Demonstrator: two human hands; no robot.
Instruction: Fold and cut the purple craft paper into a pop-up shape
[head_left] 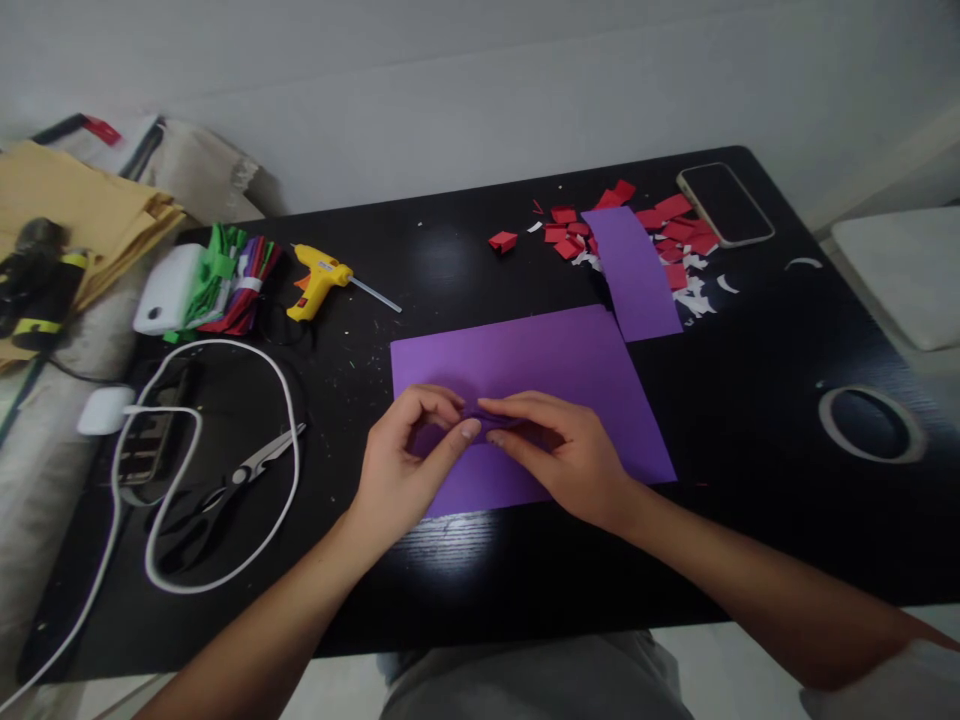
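Observation:
My left hand [420, 450] and my right hand [566, 450] meet over a large purple sheet of paper [525, 355] on the black table. Both pinch a small folded piece of purple paper [484, 418] between thumb and fingers. Much of that piece is hidden behind the fingertips. A narrower purple paper strip [637, 270] lies beyond the sheet's far right corner, partly over red and white paper scraps.
Scissors [240, 478] lie at left inside a loop of white cable [289, 380]. A yellow glue gun [321, 280] rests behind them, beside bundled coloured strips [225, 280]. Red paper scraps [679, 235], a phone [726, 203] and a tape roll [871, 425] sit at right.

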